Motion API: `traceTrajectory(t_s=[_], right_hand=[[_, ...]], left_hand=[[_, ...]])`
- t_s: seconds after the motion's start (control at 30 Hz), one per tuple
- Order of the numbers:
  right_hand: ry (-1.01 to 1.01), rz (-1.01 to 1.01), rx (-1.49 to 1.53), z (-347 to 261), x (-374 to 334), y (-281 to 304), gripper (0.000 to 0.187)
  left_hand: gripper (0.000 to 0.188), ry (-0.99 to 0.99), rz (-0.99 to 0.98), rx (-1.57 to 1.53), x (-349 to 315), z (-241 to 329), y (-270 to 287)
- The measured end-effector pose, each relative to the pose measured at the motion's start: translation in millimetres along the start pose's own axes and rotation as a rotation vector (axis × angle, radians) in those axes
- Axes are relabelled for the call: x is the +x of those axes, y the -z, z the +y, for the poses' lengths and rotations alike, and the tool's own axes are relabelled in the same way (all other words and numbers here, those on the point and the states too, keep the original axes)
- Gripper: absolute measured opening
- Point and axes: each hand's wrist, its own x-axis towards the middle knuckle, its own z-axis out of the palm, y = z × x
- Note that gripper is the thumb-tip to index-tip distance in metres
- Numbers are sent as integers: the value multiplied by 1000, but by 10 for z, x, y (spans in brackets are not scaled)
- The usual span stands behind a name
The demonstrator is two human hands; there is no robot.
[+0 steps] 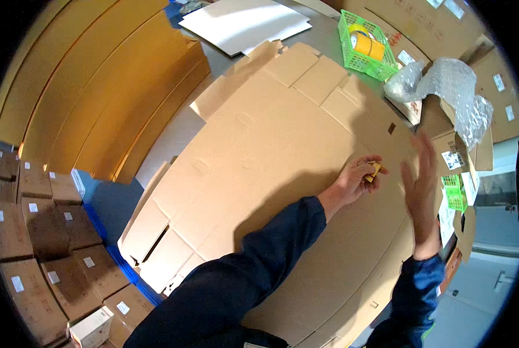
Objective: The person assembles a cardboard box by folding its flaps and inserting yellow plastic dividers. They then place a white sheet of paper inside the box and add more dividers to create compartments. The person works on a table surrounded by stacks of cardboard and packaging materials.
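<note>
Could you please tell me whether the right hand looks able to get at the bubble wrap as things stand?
Probably yes: the right hand looks open and empty, and the bubble wrap lies exposed ahead of it, with nothing visible covering it.

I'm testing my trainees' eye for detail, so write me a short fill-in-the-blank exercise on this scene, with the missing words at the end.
1. The left hand grips a small object whose colour is ____.
2. The large flat sheet beneath that hand is made of ____.
3. The basket holding tape rolls is coloured ____.
4. Of the picture's two halves, left and right, the bubble wrap lies in the ____ one.

Missing words: yellow; cardboard; green; right.
</note>
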Motion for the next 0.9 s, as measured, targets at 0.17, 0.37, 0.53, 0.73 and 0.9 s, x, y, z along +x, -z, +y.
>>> traceTrajectory(t_s=[0.17, 0.37, 0.53, 0.73, 0.9], right_hand=[[-737, 85, 1141, -279, -1144, -663, 47], [-856, 90, 2155, -1543, -1490, -919, 42], [-1013, 218, 2124, -2167, -1438, -1036, 39], [-1335, 132, 2713, -2445, -1106, -1281, 24], [-1169, -180, 2539, -2468, -869, -1724, 25]], left_hand=[[23, -192, 29, 243, -539, -204, -162], [36, -666, 3, 1531, -1849, 45, -380], [39, -685, -120, 1631, -2564, 633, -563], [26, -624, 522, 1847, -2764, 2080, 152], [39, -41, 816, 2180, -2590, 2662, 936]])
